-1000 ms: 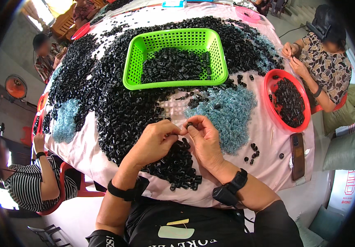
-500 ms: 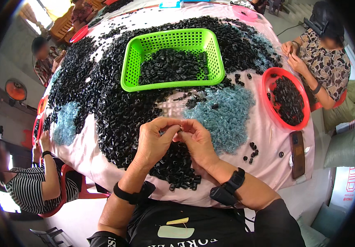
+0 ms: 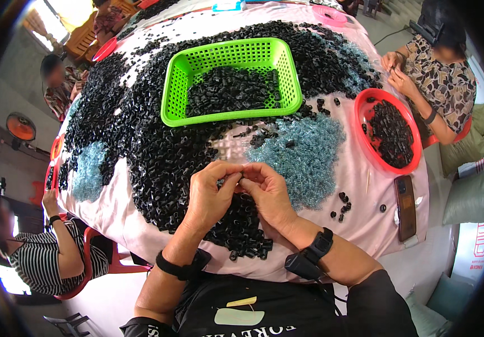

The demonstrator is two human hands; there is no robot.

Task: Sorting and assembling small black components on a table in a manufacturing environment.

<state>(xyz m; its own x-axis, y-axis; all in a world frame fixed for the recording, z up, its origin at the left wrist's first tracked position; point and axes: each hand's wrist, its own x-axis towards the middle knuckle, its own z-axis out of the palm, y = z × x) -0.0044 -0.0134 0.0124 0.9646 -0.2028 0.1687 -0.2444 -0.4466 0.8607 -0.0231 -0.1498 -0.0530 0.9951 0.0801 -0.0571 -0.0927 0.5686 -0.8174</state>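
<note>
Left hand (image 3: 211, 194) and right hand (image 3: 269, 194) closely pinched a small black piece (image 3: 240, 181); slack finger pressure risked dropping it onto the black pile (image 3: 237, 229)

Through my remote feed I see an informal handwork workshop: people (image 3: 443, 84) seated around a broad pink-clothed table (image 3: 365, 224), heaped small black plastic parts (image 3: 160, 168), a bright-green rectangular perforated basket (image 3: 233, 117).

white lettering (image 3: 277, 330) on black shirt (image 3: 287, 300); red lettering (image 3: 480, 241) on white packaging (image 3: 472, 264)

Basket (image 3: 230, 116), black parts (image 3: 163, 163) obstruct; right cloth (image 3: 365, 231) seems passable.
</note>
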